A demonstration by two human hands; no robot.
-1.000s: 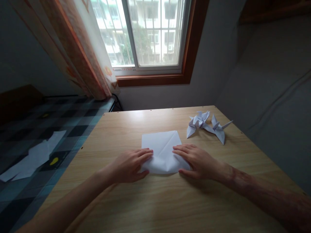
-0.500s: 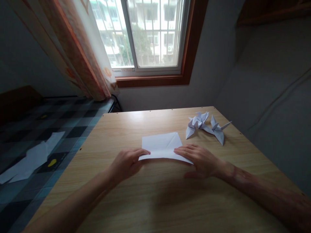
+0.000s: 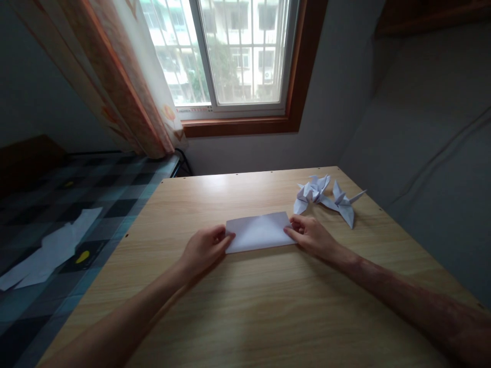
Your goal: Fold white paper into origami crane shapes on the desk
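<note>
A sheet of white paper (image 3: pixel 259 232), folded over into a rectangle, is stretched between my two hands above the wooden table. My left hand (image 3: pixel 205 248) pinches its left end between thumb and fingers. At the right end, my right hand (image 3: pixel 312 235) grips it the same way, thumb on the near face. Folded white paper cranes (image 3: pixel 314 190) stand together just beyond my right hand, one of them (image 3: pixel 344 204) a little further right with a long pointed end sticking out.
The wooden table (image 3: pixel 199 312) spreads beneath my arms. Left of it is a bed with a checked cover (image 3: pixel 126 176), on which white paper strips (image 3: pixel 56 250) lie. A curtain (image 3: pixel 126 76) hangs beside the window (image 3: pixel 245 56) behind the table.
The near part of the paper has been brought up and over, so the sheet now shows as a narrower rectangle. Both hands have shifted from pressing on it to pinching its ends.
</note>
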